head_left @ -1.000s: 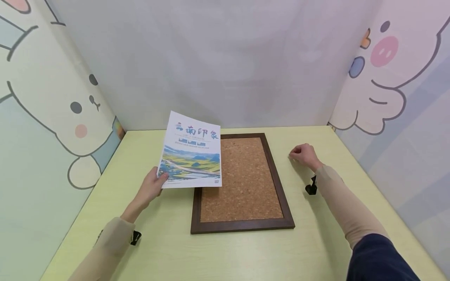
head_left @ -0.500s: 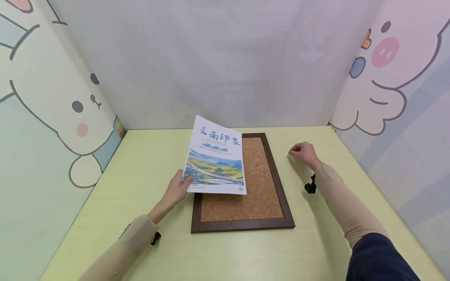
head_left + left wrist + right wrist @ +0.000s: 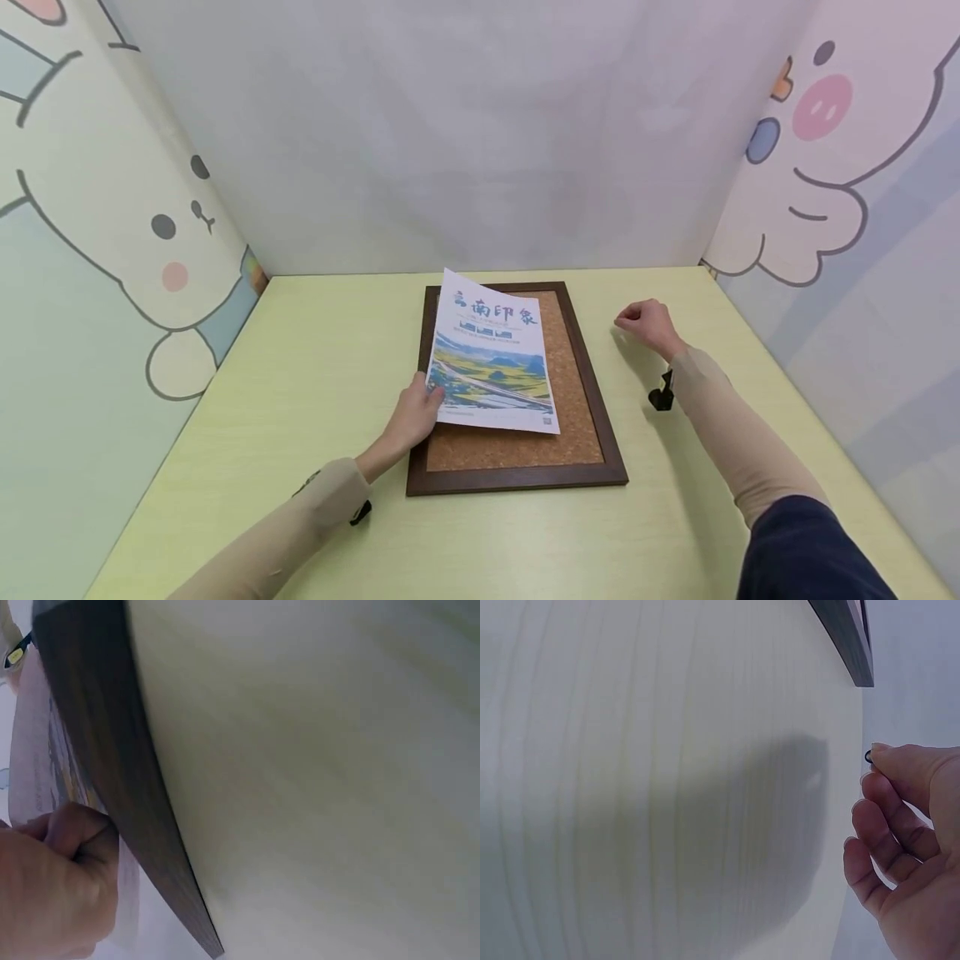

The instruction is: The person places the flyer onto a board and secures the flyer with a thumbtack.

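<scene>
My left hand (image 3: 412, 410) pinches the lower left edge of a white poster sheet (image 3: 491, 367), thumb on its printed front. Blue Chinese lettering and a green and blue landscape cover it. The sheet hangs tilted over a cork board (image 3: 517, 454) with a dark brown wooden frame (image 3: 525, 480), hiding much of the cork. In the left wrist view the curled fingers (image 3: 79, 832) sit right by the frame's side. To the right of the board, my right hand (image 3: 651, 327) pinches a small, dark, round-ended piece (image 3: 868, 757) between thumb and forefinger; most of it is hidden.
The board lies flat on a pale yellow-green table (image 3: 315, 350). A grey-white cloth wall (image 3: 480, 150) closes the back, and cartoon-printed walls stand at left (image 3: 97, 275) and right (image 3: 885, 275). Each wrist wears a black camera mount.
My left hand has carried the poster sheet rightward and down, from the board's left side to over its middle. My right hand has stayed almost still.
</scene>
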Tool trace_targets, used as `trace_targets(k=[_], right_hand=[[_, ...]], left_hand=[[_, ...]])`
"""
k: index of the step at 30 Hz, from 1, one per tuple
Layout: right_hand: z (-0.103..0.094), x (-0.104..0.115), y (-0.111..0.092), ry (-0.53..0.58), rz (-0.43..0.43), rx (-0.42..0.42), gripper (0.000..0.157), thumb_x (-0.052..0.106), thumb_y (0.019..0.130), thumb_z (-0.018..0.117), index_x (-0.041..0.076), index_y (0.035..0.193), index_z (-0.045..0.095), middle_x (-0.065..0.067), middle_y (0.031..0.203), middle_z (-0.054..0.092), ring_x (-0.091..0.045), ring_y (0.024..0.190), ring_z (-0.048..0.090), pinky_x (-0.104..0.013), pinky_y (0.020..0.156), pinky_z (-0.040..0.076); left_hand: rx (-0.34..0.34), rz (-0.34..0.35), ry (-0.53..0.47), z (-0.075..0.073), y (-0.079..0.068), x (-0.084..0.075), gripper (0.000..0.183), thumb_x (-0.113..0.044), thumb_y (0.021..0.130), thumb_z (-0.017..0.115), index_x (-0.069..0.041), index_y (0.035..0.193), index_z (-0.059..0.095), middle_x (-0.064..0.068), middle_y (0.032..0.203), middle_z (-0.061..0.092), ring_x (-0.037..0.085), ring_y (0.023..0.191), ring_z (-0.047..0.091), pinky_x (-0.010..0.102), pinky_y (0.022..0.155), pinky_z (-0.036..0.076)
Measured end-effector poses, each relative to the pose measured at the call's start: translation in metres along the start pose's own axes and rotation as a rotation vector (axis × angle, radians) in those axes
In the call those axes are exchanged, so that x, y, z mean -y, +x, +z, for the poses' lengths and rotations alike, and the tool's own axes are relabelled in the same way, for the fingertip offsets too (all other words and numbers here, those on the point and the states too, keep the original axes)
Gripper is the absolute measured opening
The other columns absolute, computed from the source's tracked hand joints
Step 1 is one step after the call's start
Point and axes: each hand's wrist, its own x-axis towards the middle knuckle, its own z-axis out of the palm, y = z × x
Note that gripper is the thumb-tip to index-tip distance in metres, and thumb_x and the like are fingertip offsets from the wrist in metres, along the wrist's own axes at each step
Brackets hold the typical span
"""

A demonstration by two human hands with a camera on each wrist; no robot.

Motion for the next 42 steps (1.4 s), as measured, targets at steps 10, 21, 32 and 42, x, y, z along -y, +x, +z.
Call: trace_targets(k=[10, 21, 32, 42], right_hand=[[-0.003, 0.001, 0.001, -0.009, -0.002, -0.011, 0.020, 0.012, 0.091, 0.065, -0.006, 0.095, 0.073, -0.024, 0.090, 0.072, -0.010, 0.066, 0.059, -0.024, 0.062, 0.046], [-0.003, 0.001, 0.002, -0.001, -0.002, -0.020, 0.021, 0.013, 0.091, 0.065, -0.006, 0.096, 0.073, -0.024, 0.091, 0.072, -0.009, 0.066, 0.060, -0.024, 0.062, 0.047], [-0.002, 0.009, 0.006, 0.024, -0.012, -0.024, 0.021, 0.013, 0.091, 0.064, -0.006, 0.096, 0.072, -0.024, 0.091, 0.072, -0.021, 0.071, 0.065, -0.022, 0.061, 0.046], [0.012, 0.050, 0.034, 0.016, -0.057, -0.024, 0.020, 0.012, 0.092, 0.063, -0.004, 0.096, 0.073, -0.023, 0.092, 0.071, -0.028, 0.076, 0.064, -0.031, 0.065, 0.047]], left_hand=[[0.089, -0.102, -0.078, 0.007, -0.004, -0.013, 0.041, -0.017, 0.102, 0.038, 0.010, 0.133, 0.038, 0.014, 0.087, 0.056, 0.012, 0.046, 0.036, 0.025, 0.041, 0.032], [0.171, -0.121, -0.119, 0.014, -0.006, -0.021, 0.037, -0.019, 0.103, 0.035, 0.005, 0.132, 0.039, 0.004, 0.063, 0.052, 0.010, 0.035, 0.035, 0.023, 0.035, 0.031], [0.216, -0.058, 0.060, 0.000, -0.004, -0.019, 0.042, -0.017, 0.098, 0.049, 0.006, 0.131, 0.041, 0.015, 0.095, 0.062, 0.013, 0.050, 0.048, 0.024, 0.041, 0.034], [0.234, 0.058, 0.354, -0.018, 0.002, -0.024, 0.021, -0.014, 0.090, 0.062, 0.000, 0.103, 0.052, 0.007, 0.072, 0.054, 0.014, 0.055, 0.043, 0.026, 0.048, 0.033]])
